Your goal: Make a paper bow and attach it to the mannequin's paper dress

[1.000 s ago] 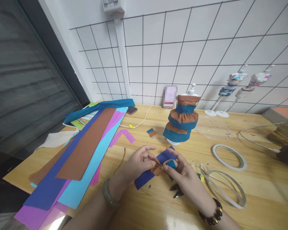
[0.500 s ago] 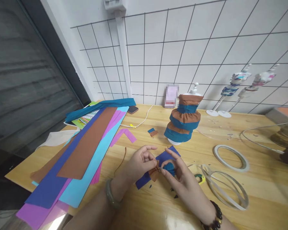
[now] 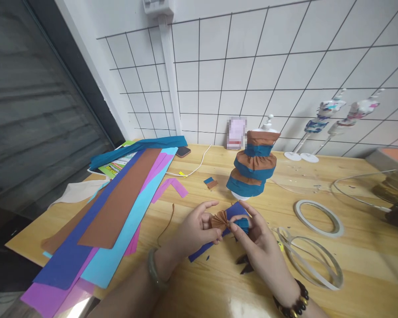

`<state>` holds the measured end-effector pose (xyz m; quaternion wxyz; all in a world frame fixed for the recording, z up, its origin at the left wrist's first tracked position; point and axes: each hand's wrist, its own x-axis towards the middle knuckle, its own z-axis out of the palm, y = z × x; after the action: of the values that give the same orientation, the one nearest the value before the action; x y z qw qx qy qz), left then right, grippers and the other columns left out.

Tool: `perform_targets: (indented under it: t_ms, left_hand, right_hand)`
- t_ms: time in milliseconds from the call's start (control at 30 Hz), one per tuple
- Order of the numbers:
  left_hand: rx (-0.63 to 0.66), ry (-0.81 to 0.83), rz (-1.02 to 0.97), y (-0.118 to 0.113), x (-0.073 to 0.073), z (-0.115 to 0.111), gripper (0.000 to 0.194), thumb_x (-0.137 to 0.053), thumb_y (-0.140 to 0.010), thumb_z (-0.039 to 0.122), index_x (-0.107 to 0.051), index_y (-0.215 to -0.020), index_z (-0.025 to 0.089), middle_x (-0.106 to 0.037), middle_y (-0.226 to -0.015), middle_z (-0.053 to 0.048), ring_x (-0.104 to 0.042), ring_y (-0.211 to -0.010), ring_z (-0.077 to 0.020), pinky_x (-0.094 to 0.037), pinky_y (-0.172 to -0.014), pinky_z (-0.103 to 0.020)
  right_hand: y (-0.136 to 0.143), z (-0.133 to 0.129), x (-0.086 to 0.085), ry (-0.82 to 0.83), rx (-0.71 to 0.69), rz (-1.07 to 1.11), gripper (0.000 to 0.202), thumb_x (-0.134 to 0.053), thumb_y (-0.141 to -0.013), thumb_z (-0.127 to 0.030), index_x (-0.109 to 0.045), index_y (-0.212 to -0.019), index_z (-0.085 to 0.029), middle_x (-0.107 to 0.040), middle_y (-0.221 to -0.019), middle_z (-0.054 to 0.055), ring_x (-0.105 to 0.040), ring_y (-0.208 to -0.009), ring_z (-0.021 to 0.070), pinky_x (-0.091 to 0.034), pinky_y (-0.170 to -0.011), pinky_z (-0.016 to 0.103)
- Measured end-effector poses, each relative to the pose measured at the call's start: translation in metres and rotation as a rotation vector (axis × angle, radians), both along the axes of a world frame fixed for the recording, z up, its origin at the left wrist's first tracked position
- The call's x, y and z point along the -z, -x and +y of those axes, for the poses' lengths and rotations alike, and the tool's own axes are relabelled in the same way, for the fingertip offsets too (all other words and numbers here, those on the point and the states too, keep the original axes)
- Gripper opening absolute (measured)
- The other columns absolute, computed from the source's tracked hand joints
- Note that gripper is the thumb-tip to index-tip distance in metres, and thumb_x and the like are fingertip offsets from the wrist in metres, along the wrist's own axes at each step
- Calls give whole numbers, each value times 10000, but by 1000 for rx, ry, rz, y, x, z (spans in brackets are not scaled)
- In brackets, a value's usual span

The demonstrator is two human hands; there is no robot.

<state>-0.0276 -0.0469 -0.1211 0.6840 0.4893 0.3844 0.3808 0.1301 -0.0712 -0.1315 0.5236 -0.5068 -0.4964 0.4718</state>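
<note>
Between my two hands is a small pleated bow of crepe paper, its left fan brown and its right fan teal. My left hand holds the brown fan between thumb and fingers. With thumb and fingertips, my right hand pinches the gathered middle, the teal fan lying within its fingers. Beneath the bow, a dark blue paper strip lies slantwise on the table. Beyond my hands stands a small dress form wrapped in brown and teal gathered bands.
Long coloured paper strips lie across the left side. To the right are a roll of tape and loose loops of narrow tape. Small mannequins stand at the back right. A phone lies near the wall.
The bow has moved slightly up and right with both hands. Its brown fan is spread wider now, and my left fingers have shifted onto its outer edge.
</note>
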Motion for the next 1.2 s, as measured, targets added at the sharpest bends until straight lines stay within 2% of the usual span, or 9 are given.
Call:
perform_targets:
  t_ms: [167, 267, 333, 467, 600, 700, 833, 1000, 1200]
  left_hand:
    - [-38, -141, 99, -1, 3, -2, 602, -621, -721, 156, -361, -1263, 175, -582, -821, -21, -567, -761, -144, -429, -712, -283]
    - [-82, -278, 224, -1, 3, -3, 551, -600, -740, 161, -406, -1254, 192, -535, -761, 7, -532, -714, -129, -422, -690, -273]
    - [-92, -326, 274, 0, 3, -3, 547, -599, -740, 162, -416, -1254, 189, -517, -727, 18, -519, -692, -126, -421, -682, -269]
    - [-51, -291, 269, 1, 0, -4, 606, -611, -730, 160, -374, -1287, 191, -582, -853, -28, -562, -798, -161, -438, -742, -293]
    - [12, -233, 107, 1, -4, -5, 719, -639, -712, 157, -285, -1336, 194, -562, -1059, -87, -562, -948, -192, -423, -835, -318]
    - [-22, -190, 71, 0, -7, -5, 704, -638, -718, 178, -295, -1332, 169, -579, -943, -64, -570, -884, -173, -422, -814, -312]
    - [-61, -172, 89, -2, -7, -5, 654, -612, -719, 158, -330, -1310, 158, -557, -819, -16, -547, -771, -130, -420, -734, -272]
    - [-62, -234, 129, -3, -2, -5, 650, -571, -721, 111, -315, -1316, 162, -543, -818, -9, -535, -767, -122, -417, -733, -266]
    - [-89, -288, 157, -2, 2, -4, 649, -543, -711, 72, -324, -1313, 174, -549, -815, -9, -546, -760, -123, -427, -728, -266]
  right_hand:
    - [1, 1, -6, 156, -8, 110, 571, -660, -717, -405, -460, -1218, -218, -643, -832, 13, -598, -775, 175, -471, -779, 326]
    - [1, 2, -8, 196, -41, 179, 551, -657, -729, -398, -469, -1209, -204, -627, -737, -11, -588, -682, 153, -477, -724, 306]
    - [1, 2, -8, 191, -40, 192, 550, -654, -733, -396, -463, -1212, -204, -627, -751, -7, -588, -690, 151, -476, -718, 299]
    - [1, 2, -8, 152, 4, 103, 581, -660, -711, -426, -460, -1210, -206, -639, -879, 36, -601, -806, 189, -475, -774, 324]
    - [0, 0, -3, 11, -2, 4, 559, -608, -759, -402, -408, -1254, -237, -609, -1022, 52, -577, -935, 197, -436, -874, 354]
    - [0, -2, 1, -35, -59, -36, 555, -574, -790, -374, -366, -1291, -255, -610, -1026, 47, -581, -949, 193, -434, -891, 370]
    - [1, -6, 3, -51, -72, -93, 560, -592, -777, -365, -405, -1291, -248, -627, -1006, 55, -581, -974, 210, -444, -893, 380]
    - [3, -8, 2, -37, -100, -92, 565, -581, -787, -357, -390, -1307, -246, -622, -983, 56, -571, -983, 211, -431, -912, 389]
    - [4, -9, -6, 42, -216, 0, 572, -532, -825, -352, -292, -1338, -273, -589, -1044, 40, -548, -1009, 182, -382, -960, 380]
